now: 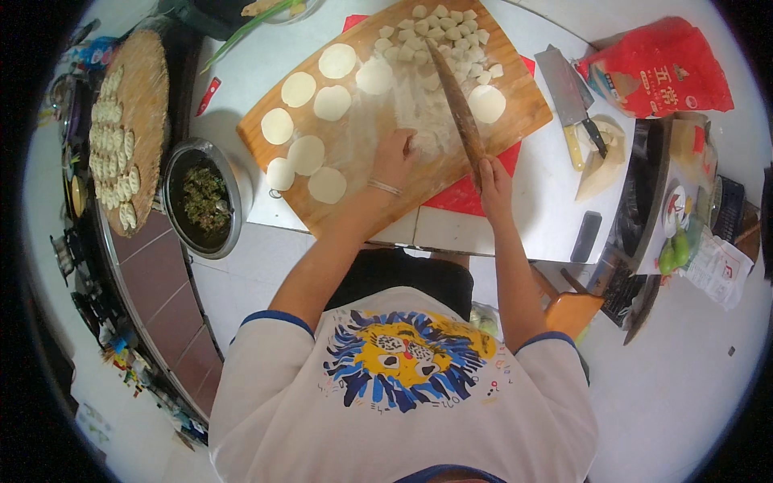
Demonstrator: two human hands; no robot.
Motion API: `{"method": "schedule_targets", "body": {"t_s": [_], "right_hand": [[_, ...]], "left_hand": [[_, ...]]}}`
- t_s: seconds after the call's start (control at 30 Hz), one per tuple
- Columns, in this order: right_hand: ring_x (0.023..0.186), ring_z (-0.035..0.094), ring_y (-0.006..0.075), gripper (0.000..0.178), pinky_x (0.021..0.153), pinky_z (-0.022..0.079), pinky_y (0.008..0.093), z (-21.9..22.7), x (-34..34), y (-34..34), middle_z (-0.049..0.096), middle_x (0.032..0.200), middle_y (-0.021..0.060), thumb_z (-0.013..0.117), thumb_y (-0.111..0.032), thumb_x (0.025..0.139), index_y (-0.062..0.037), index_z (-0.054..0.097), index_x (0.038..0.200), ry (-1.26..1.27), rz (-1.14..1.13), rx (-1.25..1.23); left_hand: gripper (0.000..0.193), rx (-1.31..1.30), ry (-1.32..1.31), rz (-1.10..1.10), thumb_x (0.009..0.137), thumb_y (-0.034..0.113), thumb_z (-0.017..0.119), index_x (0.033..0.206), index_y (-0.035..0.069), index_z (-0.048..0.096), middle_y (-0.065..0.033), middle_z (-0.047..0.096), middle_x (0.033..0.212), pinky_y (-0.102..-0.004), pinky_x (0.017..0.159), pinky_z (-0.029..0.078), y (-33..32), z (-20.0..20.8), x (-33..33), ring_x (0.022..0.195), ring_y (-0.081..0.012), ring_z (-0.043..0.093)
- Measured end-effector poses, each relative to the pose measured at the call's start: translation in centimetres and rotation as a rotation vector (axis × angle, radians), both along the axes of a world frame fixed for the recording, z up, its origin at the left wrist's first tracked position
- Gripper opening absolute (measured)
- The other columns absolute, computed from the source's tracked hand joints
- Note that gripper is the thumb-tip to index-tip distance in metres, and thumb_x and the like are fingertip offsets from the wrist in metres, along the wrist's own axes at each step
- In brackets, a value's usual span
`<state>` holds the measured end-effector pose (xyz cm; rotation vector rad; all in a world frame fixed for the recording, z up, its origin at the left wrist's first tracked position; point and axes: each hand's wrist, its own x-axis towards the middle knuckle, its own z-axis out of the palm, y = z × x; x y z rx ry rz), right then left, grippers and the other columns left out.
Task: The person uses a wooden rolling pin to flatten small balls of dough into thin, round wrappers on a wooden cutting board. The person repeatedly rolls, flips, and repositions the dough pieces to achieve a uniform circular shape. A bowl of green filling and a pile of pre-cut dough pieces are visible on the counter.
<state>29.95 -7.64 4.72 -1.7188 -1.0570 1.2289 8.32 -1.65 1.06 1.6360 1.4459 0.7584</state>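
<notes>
My right hand (495, 189) is closed round the near end of a long, tapered wooden rolling pin (459, 105), which slants away over the cutting board (366, 211). My left hand (392, 157) has its fingers curled on the floury board, at the edge of a pale dough round (432, 143). Several flat dough wrappers (307, 154) lie to the left of that hand, some overlapping. One more wrapper (486, 105) rests right of the pin. Small dough pieces (439, 32) are heaped at the board's far end, partly behind the pin's tip.
Left of the board stands a metal bowl of dark green filling (207, 201). Beyond it, a round tray (149, 105) carries rows of dumplings (113, 145). A cleaver (562, 84), a yellow-handled knife (574, 147), a red bag (656, 68) and a phone-like dark object (586, 237) lie at right.
</notes>
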Motion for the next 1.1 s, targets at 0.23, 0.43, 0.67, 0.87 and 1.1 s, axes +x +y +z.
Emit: {"method": "schedule_targets", "body": {"t_s": [0.23,0.43,0.67,0.87,1.1], "right_hand": [[0.07,0.052,0.0107,0.029,0.064,0.044,0.0257,0.4,-0.7,0.0,0.057,0.078,0.0034,0.05,-0.025,0.101,0.0017,0.06,0.102,0.002,0.012,0.032],[0.068,0.051,0.0093,0.029,0.062,0.042,0.0242,0.7,-0.8,-0.3,0.057,0.076,0.0019,0.05,-0.027,0.101,0.0005,0.06,0.101,0.052,0.03,0.018],[0.065,0.049,0.0082,0.028,0.058,0.041,0.0236,0.9,-1.1,-0.8,0.055,0.074,0.0005,0.051,-0.027,0.101,-0.0002,0.059,0.101,0.091,0.031,0.003],[0.066,0.05,0.0085,0.027,0.059,0.041,0.0238,1.1,-1.2,-1.0,0.055,0.075,0.001,0.05,-0.025,0.101,0.0001,0.059,0.1,0.103,0.017,0.018],[0.069,0.05,0.0093,0.025,0.062,0.042,0.0243,1.6,-0.9,-1.2,0.056,0.077,0.0018,0.05,-0.023,0.101,0.0004,0.059,0.1,0.115,-0.002,0.016]], "left_hand": [[0.03,0.164,0.185,-0.006,0.074,0.005,0.068,0.104,0.003,0.063,-0.015,0.056,0.097,-0.0416,0.081,0.048,-1.6,1.1,-0.7,0.09,-0.0346,0.057],[0.028,0.048,-0.014,-0.05,0.077,0.006,0.066,0.105,0.003,0.064,-0.0155,0.058,0.102,-0.0414,0.083,0.049,-2.1,0.7,-1.6,0.092,-0.0347,0.058],[0.024,0.071,-0.071,0.017,0.08,0.002,0.064,0.104,0.003,0.064,-0.0143,0.058,0.098,-0.0371,0.078,0.051,-2.4,0.8,-1.2,0.089,-0.0304,0.06],[0.024,0.167,0.037,-0.043,0.077,0.002,0.065,0.101,0.003,0.065,-0.0136,0.056,0.099,-0.0385,0.077,0.05,-1.9,0.5,-1.7,0.089,-0.0305,0.059],[0.027,0.341,0.226,-0.108,0.075,0.006,0.066,0.103,0.004,0.063,-0.0132,0.057,0.097,-0.0407,0.079,0.049,-1.9,1.1,-1.4,0.09,-0.0317,0.057]]}}
